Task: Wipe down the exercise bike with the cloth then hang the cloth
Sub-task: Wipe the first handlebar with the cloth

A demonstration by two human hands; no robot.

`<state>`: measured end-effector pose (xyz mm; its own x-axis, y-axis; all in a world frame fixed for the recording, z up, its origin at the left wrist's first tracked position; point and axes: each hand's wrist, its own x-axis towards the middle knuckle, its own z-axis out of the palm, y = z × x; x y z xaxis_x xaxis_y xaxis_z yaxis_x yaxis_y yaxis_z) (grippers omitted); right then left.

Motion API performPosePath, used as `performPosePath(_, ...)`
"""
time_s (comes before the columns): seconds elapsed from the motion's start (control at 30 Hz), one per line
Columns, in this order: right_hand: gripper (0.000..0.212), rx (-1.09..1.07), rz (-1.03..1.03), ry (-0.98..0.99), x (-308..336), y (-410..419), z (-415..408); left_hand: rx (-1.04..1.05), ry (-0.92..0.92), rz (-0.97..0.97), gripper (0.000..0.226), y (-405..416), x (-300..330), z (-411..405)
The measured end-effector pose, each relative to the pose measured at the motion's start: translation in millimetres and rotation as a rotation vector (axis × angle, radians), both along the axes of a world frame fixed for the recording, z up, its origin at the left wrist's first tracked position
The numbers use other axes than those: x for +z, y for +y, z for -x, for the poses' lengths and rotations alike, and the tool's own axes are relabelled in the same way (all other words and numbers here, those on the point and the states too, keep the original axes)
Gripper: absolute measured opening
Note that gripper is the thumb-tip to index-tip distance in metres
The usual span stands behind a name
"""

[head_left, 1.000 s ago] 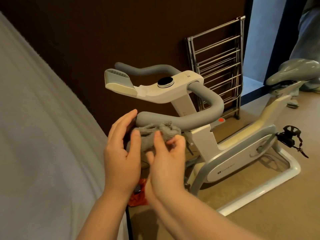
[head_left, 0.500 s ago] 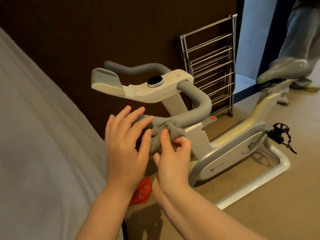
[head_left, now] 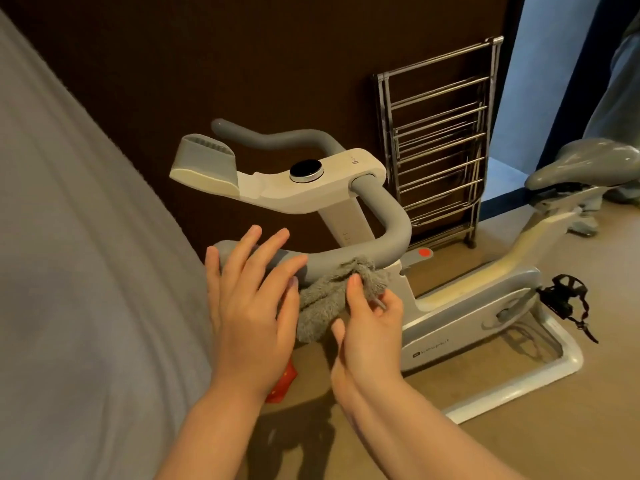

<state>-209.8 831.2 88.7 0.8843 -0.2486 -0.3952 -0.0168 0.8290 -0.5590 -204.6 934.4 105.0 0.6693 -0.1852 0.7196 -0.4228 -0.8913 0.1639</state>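
Head view looks down on a fluffy grey cloth [head_left: 327, 299], bunched against the underside of the near grey padded handlebar [head_left: 349, 256] of a white and grey exercise bike [head_left: 460, 306]. Your right hand [head_left: 369, 327] pinches the cloth between curled fingers and thumb, holding it up against the bar just below where the bar bends upward. Your left hand [head_left: 249, 303] sits just left of the cloth with its fingers straight and spread, laid over the near end of the same handlebar; it grips nothing, and its little-finger side is touching or nearly touching the cloth. Above your hands, the bike's white console carries a round black dial with a silver rim [head_left: 306, 170] and ends at the left in a ribbed grey tray [head_left: 206, 155]. A small round orange-red knob [head_left: 424, 252] shows on the frame just right of the handlebar. Farther right are the grey saddle [head_left: 585, 162] and a black pedal with a strap [head_left: 564, 299], and the bike's white base frame rests on a tan floor [head_left: 519, 427]. A folded chrome drying rack [head_left: 440, 143] leans against the dark brown wall [head_left: 242, 64] behind the bike. A grey fabric surface [head_left: 76, 271] fills the left side. Something red [head_left: 282, 386] peeks out below your left wrist; what it is cannot be told. At the far right edge, a person's grey trouser leg [head_left: 616, 109] stands near the saddle.
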Motion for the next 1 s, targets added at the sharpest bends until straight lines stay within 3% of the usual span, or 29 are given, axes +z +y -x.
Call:
performPosePath(0.13, 0.027, 0.226, 0.039, -0.04, 1.4, 10.0, 5.2, 0.007, 0.025, 0.013, 0.032, -11.6, -0.9, -1.0)
performPosePath(0.27, 0.026, 0.137, -0.02, -0.053, 2.2, -17.3, -3.0, 0.038, 0.058, -0.046, 0.028, -16.6, 2.9, 0.2)
performPosePath(0.43, 0.026, 0.301, 0.01, -0.076, 0.8, -20.7, 1.5, 0.065, 0.105, -0.036, 0.035, -25.9, 1.7, -1.1)
performPosePath(0.57, 0.031, 0.168, 0.105, -0.026, -1.4, -45.9, -11.7, 0.093, 0.132, -0.052, 0.034, -35.5, 2.2, -2.2)
performPosePath(0.7, 0.024, 0.34, 0.136, -0.065, -0.3, -45.3, -8.8, 0.117, 0.155, -0.042, 0.037, -50.5, -1.8, -7.5)
performPosePath(0.87, 0.024, 0.178, 0.179, -0.012, -2.6, -73.4, -26.3, 0.168, 0.179, -0.045, 0.035, -66.0, -3.6, -10.5)
performPosePath(1.0, 0.021, 0.357, 0.217, -0.06, -0.9, -71.1, -20.1, 0.187, 0.197, -0.007, 0.039, -74.9, -10.4, -15.9)
